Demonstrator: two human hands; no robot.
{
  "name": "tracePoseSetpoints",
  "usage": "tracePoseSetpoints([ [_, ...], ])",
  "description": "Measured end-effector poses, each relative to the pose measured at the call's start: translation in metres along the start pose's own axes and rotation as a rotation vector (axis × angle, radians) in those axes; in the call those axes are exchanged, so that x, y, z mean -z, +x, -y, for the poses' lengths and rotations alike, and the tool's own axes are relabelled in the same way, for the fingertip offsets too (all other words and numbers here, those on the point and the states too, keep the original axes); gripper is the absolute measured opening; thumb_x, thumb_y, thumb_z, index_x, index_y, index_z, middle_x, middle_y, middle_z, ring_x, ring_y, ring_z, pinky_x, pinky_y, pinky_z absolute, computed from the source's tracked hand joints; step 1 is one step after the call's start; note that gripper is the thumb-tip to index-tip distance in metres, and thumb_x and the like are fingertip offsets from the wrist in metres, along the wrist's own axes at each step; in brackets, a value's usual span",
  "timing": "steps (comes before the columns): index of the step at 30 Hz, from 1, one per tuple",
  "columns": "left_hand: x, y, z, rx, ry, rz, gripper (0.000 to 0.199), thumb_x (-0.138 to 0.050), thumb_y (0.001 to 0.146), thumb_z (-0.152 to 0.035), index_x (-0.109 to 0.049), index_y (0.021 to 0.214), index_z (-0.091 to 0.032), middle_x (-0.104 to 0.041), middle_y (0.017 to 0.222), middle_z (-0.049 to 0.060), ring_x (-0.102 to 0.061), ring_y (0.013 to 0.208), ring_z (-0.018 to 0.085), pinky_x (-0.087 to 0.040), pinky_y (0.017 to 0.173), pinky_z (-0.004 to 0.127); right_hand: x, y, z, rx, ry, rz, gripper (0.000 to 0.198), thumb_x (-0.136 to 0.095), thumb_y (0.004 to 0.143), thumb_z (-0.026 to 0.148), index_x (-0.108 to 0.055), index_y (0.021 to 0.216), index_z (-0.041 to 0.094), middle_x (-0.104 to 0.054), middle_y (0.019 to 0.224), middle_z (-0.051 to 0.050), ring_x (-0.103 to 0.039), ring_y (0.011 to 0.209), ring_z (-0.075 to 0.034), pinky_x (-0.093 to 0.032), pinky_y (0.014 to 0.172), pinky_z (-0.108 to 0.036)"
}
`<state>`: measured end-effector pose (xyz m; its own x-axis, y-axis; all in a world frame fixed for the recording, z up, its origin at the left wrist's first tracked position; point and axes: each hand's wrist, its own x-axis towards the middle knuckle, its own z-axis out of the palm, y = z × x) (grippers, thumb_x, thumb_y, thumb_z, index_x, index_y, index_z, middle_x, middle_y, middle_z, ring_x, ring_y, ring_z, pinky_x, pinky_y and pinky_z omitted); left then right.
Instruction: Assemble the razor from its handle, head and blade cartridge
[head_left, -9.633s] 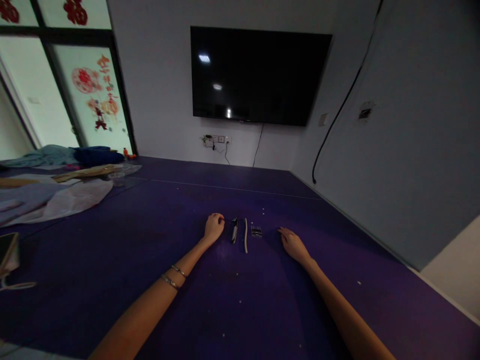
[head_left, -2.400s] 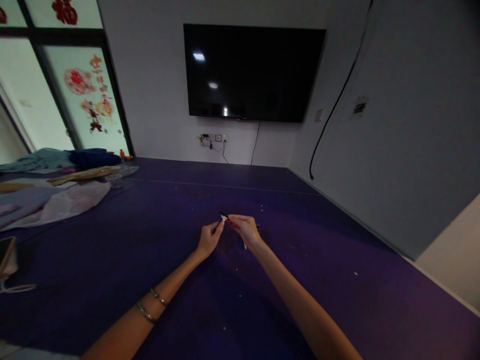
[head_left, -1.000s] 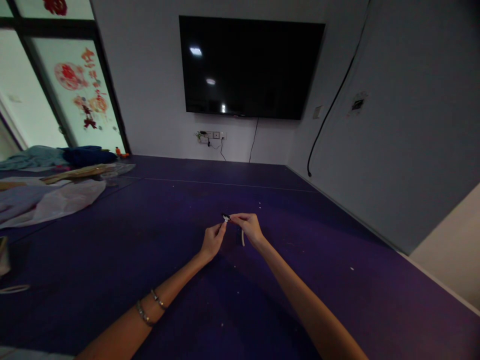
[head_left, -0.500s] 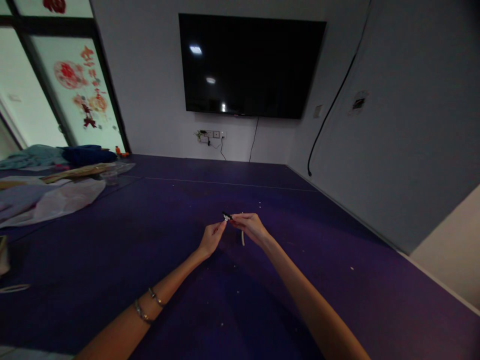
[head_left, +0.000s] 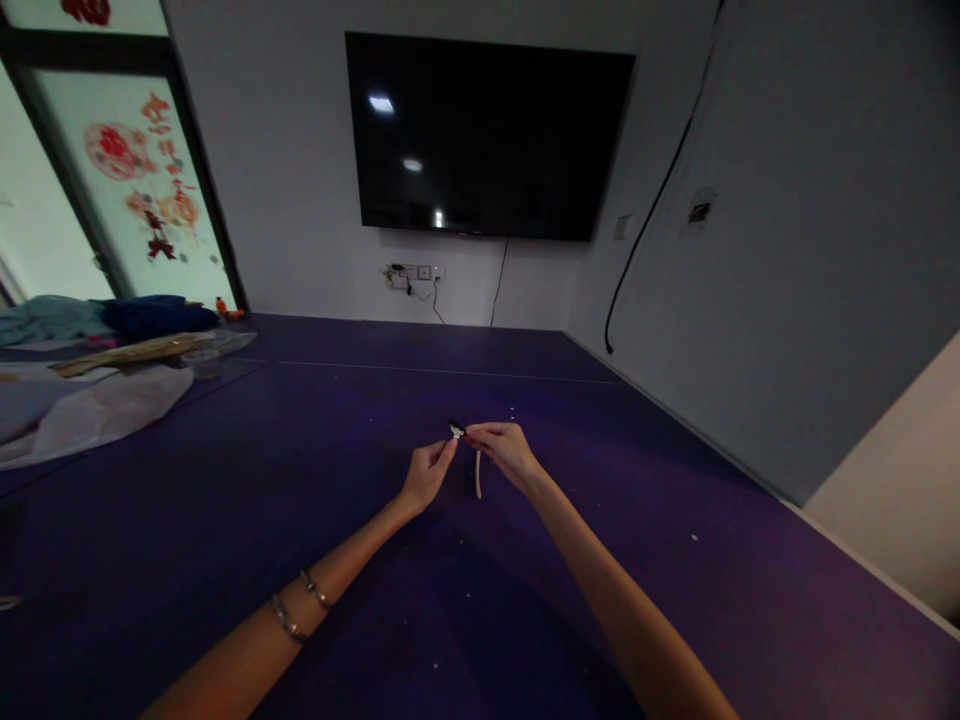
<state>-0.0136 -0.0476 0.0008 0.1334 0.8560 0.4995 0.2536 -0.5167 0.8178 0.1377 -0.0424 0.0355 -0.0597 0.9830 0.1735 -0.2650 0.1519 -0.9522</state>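
Note:
Both hands meet over the purple surface point(head_left: 337, 560), pinched around a small black and silvery-white piece point(head_left: 457, 429) whose kind is too small to make out. My left hand point(head_left: 426, 476) grips it from the left between thumb and forefinger. From the right, my right hand point(head_left: 507, 453) pinches at its edge, fingertips close to the left thumb. A pale, slightly curved strip point(head_left: 478, 475) shows below and between the hands; whether it lies on the surface or hangs from the fingers I cannot tell. Two bracelets circle my left forearm.
Several tiny white bits, one of them a pale fleck point(head_left: 694, 537), dot the surface. Clear plastic sheeting point(head_left: 112, 415) and blue cloth point(head_left: 161, 314) lie at the left. A television point(head_left: 487, 135) hangs on the far wall, and a black cable point(head_left: 652, 225) dangles at the right.
The view has turned slightly to the right, so the room sits further left. Both hands keep their pinch on the small piece, with little movement; more of the pale strip shows.

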Motion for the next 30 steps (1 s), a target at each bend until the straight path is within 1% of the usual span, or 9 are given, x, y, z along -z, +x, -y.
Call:
tracePoseSetpoints([
  [4, -0.006, 0.011, -0.002, -0.037, 0.013, -0.003, 0.044, -0.040, 0.082, -0.049, -0.038, 0.051, -0.017, -0.030, 0.048, -0.006, -0.029, 0.048, 0.008, -0.021, 0.049, 0.022, 0.002, 0.001, 0.007, 0.011, 0.074, -0.043, 0.020, -0.076, 0.049, 0.026, -0.071, 0.064, 0.014, -0.069, 0.065, -0.005, -0.063, 0.064, -0.015, -0.047, 0.074, -0.032],
  [10, -0.014, 0.016, -0.005, -0.068, -0.004, 0.005, 0.044, -0.038, 0.082, -0.049, -0.037, 0.052, -0.017, -0.032, 0.048, -0.005, -0.031, 0.048, 0.008, -0.023, 0.049, 0.022, 0.006, 0.001, 0.015, 0.023, 0.087, -0.046, 0.019, -0.076, 0.051, 0.026, -0.071, 0.064, 0.013, -0.069, 0.066, -0.006, -0.063, 0.065, -0.015, -0.046, 0.075, -0.032],
  [16, -0.010, 0.014, -0.011, -0.087, 0.043, 0.045, 0.043, -0.038, 0.084, -0.047, -0.041, 0.053, -0.016, -0.034, 0.048, -0.005, -0.033, 0.048, 0.008, -0.025, 0.049, 0.022, 0.005, -0.001, 0.020, 0.023, 0.086, -0.031, 0.018, -0.076, 0.050, 0.025, -0.071, 0.063, 0.014, -0.069, 0.064, -0.006, -0.063, 0.064, -0.016, -0.047, 0.075, -0.032],
  [20, -0.008, 0.014, -0.014, -0.121, 0.084, 0.053, 0.041, -0.036, 0.085, -0.044, -0.048, 0.058, -0.015, -0.038, 0.049, -0.005, -0.036, 0.048, 0.008, -0.026, 0.049, 0.022, 0.005, -0.001, 0.020, 0.032, 0.078, -0.032, 0.018, -0.076, 0.050, 0.025, -0.071, 0.063, 0.014, -0.069, 0.065, -0.006, -0.063, 0.067, -0.017, -0.047, 0.075, -0.033],
  [24, -0.008, 0.014, -0.011, -0.163, 0.141, 0.042, 0.036, -0.038, 0.085, -0.040, -0.053, 0.065, -0.015, -0.042, 0.049, -0.005, -0.037, 0.047, 0.008, -0.025, 0.049, 0.022, 0.004, -0.002, 0.018, 0.045, 0.082, -0.044, 0.020, -0.076, 0.051, 0.028, -0.071, 0.064, 0.014, -0.069, 0.067, -0.007, -0.063, 0.068, -0.017, -0.047, 0.076, -0.034],
  [30, -0.006, 0.016, -0.007, -0.191, 0.176, 0.009, 0.036, -0.038, 0.086, -0.039, -0.052, 0.062, -0.015, -0.040, 0.047, -0.005, -0.037, 0.044, 0.008, -0.024, 0.048, 0.022, -0.003, -0.005, 0.015, 0.049, 0.143, -0.070, 0.015, -0.075, 0.052, 0.026, -0.071, 0.062, 0.015, -0.069, 0.066, -0.005, -0.063, 0.067, -0.016, -0.047, 0.077, -0.033],
])
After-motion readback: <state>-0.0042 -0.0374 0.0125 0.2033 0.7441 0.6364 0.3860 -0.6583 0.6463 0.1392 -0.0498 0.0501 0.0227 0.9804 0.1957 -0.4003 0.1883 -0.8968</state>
